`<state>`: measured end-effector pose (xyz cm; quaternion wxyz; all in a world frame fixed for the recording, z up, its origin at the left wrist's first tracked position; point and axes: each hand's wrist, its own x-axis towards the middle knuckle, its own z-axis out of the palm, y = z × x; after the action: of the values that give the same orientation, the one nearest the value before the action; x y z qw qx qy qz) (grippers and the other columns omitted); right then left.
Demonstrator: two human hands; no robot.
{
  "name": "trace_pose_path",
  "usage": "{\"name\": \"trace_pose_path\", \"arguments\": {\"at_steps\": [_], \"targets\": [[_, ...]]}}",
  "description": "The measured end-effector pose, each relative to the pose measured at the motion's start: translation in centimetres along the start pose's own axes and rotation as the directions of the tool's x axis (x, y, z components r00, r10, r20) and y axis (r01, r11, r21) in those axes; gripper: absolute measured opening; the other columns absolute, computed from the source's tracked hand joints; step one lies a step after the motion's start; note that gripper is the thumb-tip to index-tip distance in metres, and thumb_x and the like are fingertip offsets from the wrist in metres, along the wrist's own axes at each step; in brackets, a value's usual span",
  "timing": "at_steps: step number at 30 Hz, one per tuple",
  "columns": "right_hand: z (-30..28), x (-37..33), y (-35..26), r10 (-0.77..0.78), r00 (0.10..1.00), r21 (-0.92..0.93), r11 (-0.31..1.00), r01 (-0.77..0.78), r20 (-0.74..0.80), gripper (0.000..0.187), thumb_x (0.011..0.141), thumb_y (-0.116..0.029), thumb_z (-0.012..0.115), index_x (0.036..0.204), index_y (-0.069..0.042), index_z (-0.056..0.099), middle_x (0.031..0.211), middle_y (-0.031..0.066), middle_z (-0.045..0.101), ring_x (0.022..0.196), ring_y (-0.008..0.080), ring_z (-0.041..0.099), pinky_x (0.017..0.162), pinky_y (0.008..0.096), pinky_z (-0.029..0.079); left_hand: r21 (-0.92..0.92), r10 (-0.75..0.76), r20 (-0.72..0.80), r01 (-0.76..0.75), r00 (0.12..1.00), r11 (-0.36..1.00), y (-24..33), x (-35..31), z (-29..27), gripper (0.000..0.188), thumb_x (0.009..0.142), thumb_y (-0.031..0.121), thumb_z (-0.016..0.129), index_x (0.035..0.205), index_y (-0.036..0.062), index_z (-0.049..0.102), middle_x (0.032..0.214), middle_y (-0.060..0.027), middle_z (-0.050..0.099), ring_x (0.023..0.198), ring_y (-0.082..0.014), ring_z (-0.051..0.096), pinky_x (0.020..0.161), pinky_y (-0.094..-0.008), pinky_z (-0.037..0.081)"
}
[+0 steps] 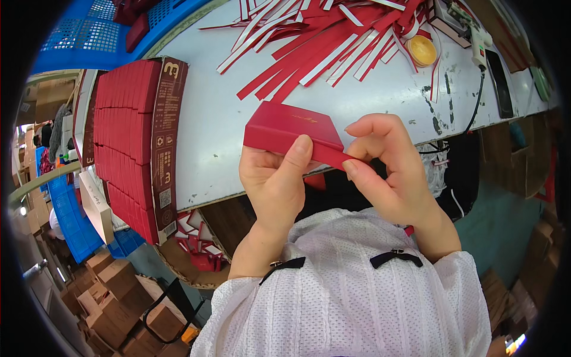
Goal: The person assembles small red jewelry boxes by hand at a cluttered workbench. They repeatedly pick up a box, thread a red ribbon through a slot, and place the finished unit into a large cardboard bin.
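Observation:
A small dark-red box with faint gold lettering on top is held over the table's front edge. My left hand grips it from below, its thumb pressed on the near side. A narrow red strip runs along that side and sticks out past the box's right corner. At this free end, my right hand pinches the strip between thumb and a finger, its other fingers curled. The underside of the box is hidden by my left hand.
Loose red and white strips lie heaped at the table's far side. A yellow round tub, a power strip and a black phone-like slab sit right. Left stands a carton packed with red boxes; a scrap-filled carton is below.

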<state>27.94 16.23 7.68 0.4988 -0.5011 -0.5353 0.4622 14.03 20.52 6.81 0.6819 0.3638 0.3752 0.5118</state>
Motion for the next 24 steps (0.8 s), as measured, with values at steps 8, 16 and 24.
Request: {"name": "trace_pose_path", "arguments": {"at_steps": [8,16,24], "targets": [[-0.3,0.7,0.4,0.069,0.997,-0.027,0.997,-0.07,-0.031,0.03,0.073,0.003,0.054,0.098,-0.001,0.038,0.067,0.0028,0.052,0.061,0.0072,0.048,0.059,0.0192,0.038,-0.065,0.079,0.011,-0.078,0.997,0.995,-0.5,0.1,-0.9,0.02,0.083,0.004,0.045,0.102,-0.0027,0.043,0.096,-0.0151,0.054,0.085,-0.0231,0.057,0.071,-0.0361,0.051],[-3.3,0.8,1.5,0.13,0.96,0.019,0.99,-0.139,0.247,0.02,0.07,-0.001,0.058,0.089,0.001,0.053,0.054,-0.0005,0.048,0.051,0.006,0.043,0.05,0.0189,0.034,-0.169,0.238,0.086,-0.222,0.967,0.96,0.2,0.7,-3.0,0.022,0.084,0.003,0.042,0.106,0.0,0.042,0.103,-0.0148,0.052,0.09,-0.0217,0.055,0.076,-0.0348,0.048],[-3.8,0.5,2.0,0.1,0.881,0.021,0.992,-0.123,0.463,0.017,0.075,0.0,0.052,0.092,0.001,0.053,0.075,0.005,0.05,0.057,0.0089,0.046,0.051,0.0214,0.037,-0.149,0.251,0.039,-0.242,0.967,0.959,0.9,0.4,-4.2,0.024,0.083,0.001,0.043,0.106,-0.0022,0.04,0.103,-0.0158,0.051,0.09,-0.0217,0.055,0.076,-0.0348,0.049]]}}
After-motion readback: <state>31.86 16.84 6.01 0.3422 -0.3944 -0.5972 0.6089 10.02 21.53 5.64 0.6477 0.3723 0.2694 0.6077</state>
